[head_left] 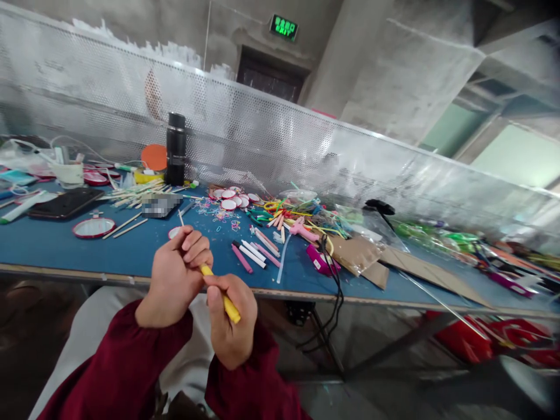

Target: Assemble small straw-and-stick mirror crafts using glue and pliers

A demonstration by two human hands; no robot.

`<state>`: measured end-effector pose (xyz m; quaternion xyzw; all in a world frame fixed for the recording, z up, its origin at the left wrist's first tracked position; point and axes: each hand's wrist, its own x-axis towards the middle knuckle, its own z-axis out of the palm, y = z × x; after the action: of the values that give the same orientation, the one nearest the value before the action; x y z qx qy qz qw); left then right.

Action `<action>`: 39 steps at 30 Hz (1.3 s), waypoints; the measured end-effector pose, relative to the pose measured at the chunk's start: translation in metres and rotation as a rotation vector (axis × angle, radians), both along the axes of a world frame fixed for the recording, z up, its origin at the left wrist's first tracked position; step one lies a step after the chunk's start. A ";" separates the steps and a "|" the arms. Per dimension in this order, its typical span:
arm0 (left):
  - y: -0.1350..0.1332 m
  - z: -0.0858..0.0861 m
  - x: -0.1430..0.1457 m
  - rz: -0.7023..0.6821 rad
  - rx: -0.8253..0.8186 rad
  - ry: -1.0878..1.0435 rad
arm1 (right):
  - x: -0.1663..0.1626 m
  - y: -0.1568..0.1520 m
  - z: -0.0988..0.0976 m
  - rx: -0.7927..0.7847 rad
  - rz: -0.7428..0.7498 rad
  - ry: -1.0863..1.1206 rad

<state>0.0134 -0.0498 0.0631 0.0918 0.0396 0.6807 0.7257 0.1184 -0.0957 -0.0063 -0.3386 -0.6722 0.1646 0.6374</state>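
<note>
Two hands (pixel 177 279) (pixel 237 326), one bottle (pixel 175 151), seemingly one yellow pen (pixel 231 308)

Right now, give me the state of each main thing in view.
Left hand: closed
Right hand: closed
Yellow tube: gripped
Exit sign: lit
Black bottle: upright, capped
Black phone: lying flat
White cup: upright, filled
Pink glue gun: put down
Large red-rimmed disc: lying flat

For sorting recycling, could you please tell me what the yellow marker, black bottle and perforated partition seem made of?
Yellow marker: likely smooth plastic, evenly coloured. Black bottle: perhaps coated metal or plastic, given only its soft sheen. Perforated partition: probably metal, grey with bright reflections.
</note>
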 end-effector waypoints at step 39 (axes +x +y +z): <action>0.049 -0.066 -0.019 0.410 0.408 1.616 | 0.007 0.089 0.001 0.097 -0.181 0.210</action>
<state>-0.0059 -0.0009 -0.0026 0.6682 0.4373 0.5180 0.3065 0.1258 -0.0071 -0.0058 -0.3477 -0.5757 0.1082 0.7321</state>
